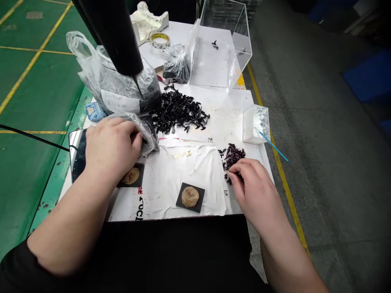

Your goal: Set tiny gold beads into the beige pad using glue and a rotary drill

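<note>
My left hand is at the mouth of a clear plastic bag with dark contents. Its thumb and forefinger are closed together, and the fingertips are hidden. On the right, my right hand pinches at the edge of a pile of small dark-red parts; anything between its fingertips is too small to name. Between the hands, a black square plate with a round tan lump lies on a white cloth. A similar lump on a dark plate sits below my left wrist. Tiny gold pieces are scattered on the cloth.
A heap of small black parts lies mid-table beside a large plastic bag. A black tool with a thin tip hangs above. Behind are a tape roll and clear box. A small box holds a blue stick.
</note>
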### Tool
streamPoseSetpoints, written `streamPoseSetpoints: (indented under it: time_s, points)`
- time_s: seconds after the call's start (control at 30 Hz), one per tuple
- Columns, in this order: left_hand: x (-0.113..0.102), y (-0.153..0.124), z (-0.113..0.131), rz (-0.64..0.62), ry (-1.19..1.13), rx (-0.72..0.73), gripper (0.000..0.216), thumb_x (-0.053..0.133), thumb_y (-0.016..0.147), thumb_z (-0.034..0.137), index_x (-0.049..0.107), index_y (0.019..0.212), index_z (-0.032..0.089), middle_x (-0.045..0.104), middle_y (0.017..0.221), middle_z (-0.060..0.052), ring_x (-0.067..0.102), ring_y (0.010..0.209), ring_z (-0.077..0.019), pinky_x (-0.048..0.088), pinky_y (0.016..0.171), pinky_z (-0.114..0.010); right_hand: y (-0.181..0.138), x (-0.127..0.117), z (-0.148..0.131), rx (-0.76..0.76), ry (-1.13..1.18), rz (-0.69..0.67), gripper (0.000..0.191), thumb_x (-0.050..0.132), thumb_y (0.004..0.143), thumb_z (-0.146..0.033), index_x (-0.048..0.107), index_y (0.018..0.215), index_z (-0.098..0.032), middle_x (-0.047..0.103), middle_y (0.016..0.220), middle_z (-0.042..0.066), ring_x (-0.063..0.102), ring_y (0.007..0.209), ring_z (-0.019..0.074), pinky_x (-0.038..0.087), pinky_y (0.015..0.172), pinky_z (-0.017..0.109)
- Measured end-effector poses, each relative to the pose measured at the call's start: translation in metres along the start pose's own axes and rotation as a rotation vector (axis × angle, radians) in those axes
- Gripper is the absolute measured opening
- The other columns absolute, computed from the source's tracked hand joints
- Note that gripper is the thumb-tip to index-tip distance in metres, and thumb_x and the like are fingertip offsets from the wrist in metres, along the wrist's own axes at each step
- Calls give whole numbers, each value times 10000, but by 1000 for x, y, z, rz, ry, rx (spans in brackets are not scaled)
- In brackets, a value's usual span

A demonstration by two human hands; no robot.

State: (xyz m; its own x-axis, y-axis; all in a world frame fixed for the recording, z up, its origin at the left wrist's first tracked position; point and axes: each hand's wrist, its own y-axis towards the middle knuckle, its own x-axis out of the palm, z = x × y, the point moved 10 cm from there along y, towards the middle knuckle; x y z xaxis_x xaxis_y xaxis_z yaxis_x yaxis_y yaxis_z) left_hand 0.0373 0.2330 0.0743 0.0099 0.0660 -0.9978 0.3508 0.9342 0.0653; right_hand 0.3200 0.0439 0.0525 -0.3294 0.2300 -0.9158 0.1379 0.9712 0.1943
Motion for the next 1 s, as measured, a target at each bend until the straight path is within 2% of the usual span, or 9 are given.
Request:
streamPoseSetpoints:
  time_s: [0.1, 0.23, 0.33, 0.43, 0.5, 0.57, 0.73, 0.87, 1.0]
  points:
    - [-2, -1, -3, 3, -19, -26, 521, 352, 1178, 466, 766, 1132, 151, 740, 1193, -143, 633, 1130, -321, 391, 867, -435, -6, -9, -7, 18, 81, 45, 68, 611, 1119, -245, 679, 1120, -237, 764, 1122, 72, 755, 1041, 248, 620, 930, 403]
    - [1, -5, -12, -13, -57, -114, 562, 316, 1190, 470, 770, 1174, 139, 743, 1242, -134, 650, 1093, -273, 388, 831, -400, -17, -3, -38, -67, 261, -9, 89, 675, 1112, -263, 763, 1123, -248, 808, 1091, 42, 793, 997, 196, 661, 931, 334]
    - [-2, -18, -15, 47, -79, -131, 594, 325, 1200, 498, 769, 991, 163, 742, 1023, -93, 632, 920, -230, 362, 749, -379, -22, 2, -52, -81, 312, 11, 192, 663, 1115, -218, 813, 1228, -259, 838, 1178, 49, 819, 1060, 191, 688, 978, 333]
    - [-25, -46, 7, 311, -206, 65, 478, 539, 1162, 467, 695, 794, 204, 670, 795, -30, 603, 782, -185, 382, 691, -349, -24, 10, -60, -95, 353, 12, 247, 663, 1109, -178, 805, 1296, -255, 853, 1207, 44, 828, 1092, 191, 696, 998, 338]
    - [-37, -77, 32, 463, -362, 291, 292, 725, 1086, 372, 706, 849, 204, 717, 834, -20, 642, 799, -180, 454, 721, -337, -24, 17, -63, -102, 409, -20, 202, 710, 1084, -170, 797, 1251, -245, 858, 1152, 29, 824, 1053, 184, 694, 967, 331]
    - [-29, -103, 56, 422, -524, 467, 96, 815, 1031, 259, 744, 1040, 194, 775, 981, -42, 691, 870, -188, 517, 790, -346, -24, 23, -67, -118, 467, -54, 151, 740, 1060, -147, 787, 1171, -238, 850, 1090, 14, 809, 1012, 175, 684, 939, 325]
    - [-2, -139, 91, 281, -763, 623, 218, 840, 994, 129, 716, 1167, 173, 777, 1024, -57, 675, 858, -181, 500, 771, -352, -23, 26, -81, -235, 546, -49, 197, 715, 1046, -67, 780, 1129, -233, 839, 1112, 21, 766, 1059, 171, 662, 972, 321]
    - [3, -144, 99, 289, -721, 680, 222, 815, 1002, 125, 703, 1189, 168, 797, 1126, -84, 669, 898, -202, 509, 780, -369, -26, 27, -81, -262, 506, -58, 205, 714, 1051, -74, 784, 1163, -231, 823, 1182, 34, 737, 1111, 175, 644, 1006, 335]
    - [9, -138, 104, 201, -699, 699, 150, 760, 1044, 156, 696, 1178, 178, 797, 1328, -90, 680, 960, -214, 558, 841, -388, -30, 27, -74, -220, 422, -44, 202, 722, 1068, -148, 782, 1240, -234, 773, 1131, 54, 714, 1074, 196, 640, 976, 368]
